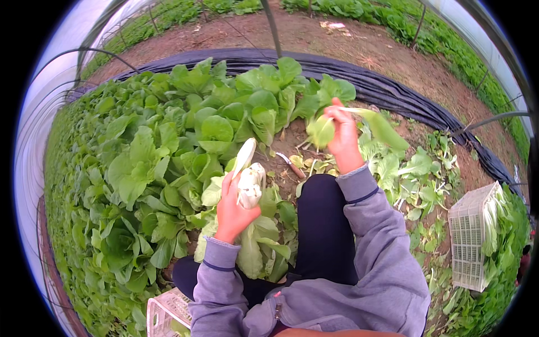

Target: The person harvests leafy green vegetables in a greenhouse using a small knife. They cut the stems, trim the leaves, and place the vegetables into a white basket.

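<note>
My left hand (236, 210) grips a head of leafy greens by its white stem base (251, 185), cut end up, with the broad leaves (263, 248) hanging down over my lap. One white stalk (245, 153) stands out from the base above my fingers. Up and to the right, my right hand (342, 135) holds loose leaves: a pale stalk with a green blade (381, 126) trails right, and a blurred yellow-green leaf (321, 131) shows on the left. Between the hands, a knife (291, 165) with a brown handle lies on the soil.
Dense rows of growing greens (139, 168) fill the left side. Discarded leaves (421, 177) cover the ground at right. A white plastic crate (467, 240) there holds greens; another crate (166, 311) is at lower left. Black sheeting (379, 84) borders the bed under tunnel hoops (271, 25).
</note>
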A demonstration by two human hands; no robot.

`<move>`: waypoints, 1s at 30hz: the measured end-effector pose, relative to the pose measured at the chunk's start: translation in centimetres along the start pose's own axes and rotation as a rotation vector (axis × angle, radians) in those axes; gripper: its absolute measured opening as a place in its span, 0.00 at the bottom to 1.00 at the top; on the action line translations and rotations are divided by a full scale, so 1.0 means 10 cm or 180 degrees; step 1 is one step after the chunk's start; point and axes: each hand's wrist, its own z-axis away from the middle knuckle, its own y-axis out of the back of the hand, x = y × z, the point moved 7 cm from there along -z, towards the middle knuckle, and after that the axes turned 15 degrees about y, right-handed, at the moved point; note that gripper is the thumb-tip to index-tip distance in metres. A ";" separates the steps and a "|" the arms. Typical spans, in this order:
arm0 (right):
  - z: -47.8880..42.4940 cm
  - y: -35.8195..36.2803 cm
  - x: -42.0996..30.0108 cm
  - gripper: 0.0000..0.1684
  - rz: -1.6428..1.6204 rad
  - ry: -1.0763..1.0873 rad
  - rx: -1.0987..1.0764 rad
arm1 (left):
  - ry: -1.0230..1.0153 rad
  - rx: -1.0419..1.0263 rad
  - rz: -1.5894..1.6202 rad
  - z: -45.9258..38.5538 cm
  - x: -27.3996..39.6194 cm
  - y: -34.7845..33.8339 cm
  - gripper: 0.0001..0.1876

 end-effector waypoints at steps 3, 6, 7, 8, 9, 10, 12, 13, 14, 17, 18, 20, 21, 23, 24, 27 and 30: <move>0.10 0.02 -0.13 0.35 -0.0851 0.0245 0.0734 | 0.0143 -0.0517 0.1214 0.14 -0.16 0.18 0.47; 0.69 -0.67 0.19 0.41 0.0218 -0.0742 0.0132 | 0.0353 -0.1045 0.2430 0.30 -0.16 0.37 0.52; 0.86 -0.93 0.30 0.40 0.0766 -0.0974 -0.0681 | 0.0446 -0.1180 0.2560 0.35 -0.15 0.40 0.53; 1.03 -1.24 0.35 0.39 0.1399 -0.0874 -0.1655 | 0.0542 -0.1323 0.2689 0.41 -0.11 0.45 0.54; 1.24 -1.62 0.31 0.35 0.1929 -0.0201 -0.2661 | 0.0642 -0.1454 0.2796 0.47 -0.09 0.51 0.55; 1.43 -1.81 0.42 0.29 0.1771 -0.0436 -0.3224 | 0.0584 -0.1632 0.2762 0.50 -0.09 0.51 0.58; 1.67 -2.02 0.56 0.25 0.1686 -0.0726 -0.3906 | 0.0447 -0.1552 0.2870 0.60 -0.03 0.57 0.60; 1.77 -2.09 0.59 0.23 0.1593 -0.1107 -0.4091 | 0.0376 -0.1504 0.2932 0.65 0.00 0.60 0.61; 1.67 -2.12 0.59 0.22 0.1673 -0.0769 -0.3746 | 0.0171 -0.1487 0.2909 0.67 0.06 0.67 0.63; 1.31 -2.12 0.48 0.25 0.1089 -0.0484 -0.2634 | -0.0123 -0.1000 0.3488 0.83 -0.11 0.99 0.61; 1.24 -2.09 0.50 0.27 0.0797 -0.0653 -0.2468 | -0.0268 -0.0929 0.3717 0.87 -0.16 1.12 0.60; 1.19 -2.06 0.54 0.28 0.0477 -0.0917 -0.2328 | -0.0173 -0.1064 0.4399 1.00 -0.20 1.27 0.56; 1.18 -2.05 0.55 0.28 0.0489 -0.1005 -0.2372 | -0.0320 -0.0776 0.4525 1.01 -0.20 1.37 0.57; 1.21 -2.06 0.62 0.29 0.0492 -0.1173 -0.2476 | -0.0794 -0.1535 0.4577 1.01 -0.26 1.42 0.56; 1.24 -2.07 0.65 0.29 0.0498 -0.1269 -0.2532 | -0.0731 -0.1456 0.4652 1.02 -0.28 1.42 0.56; 1.31 -2.11 0.76 0.31 0.0624 -0.1399 -0.2717 | -0.0663 -0.1101 0.4772 1.04 -0.38 1.43 0.55; 1.38 -2.05 0.92 0.34 0.1047 -0.1353 -0.2949 | -0.0625 -0.0701 0.4684 1.00 -0.54 1.40 0.56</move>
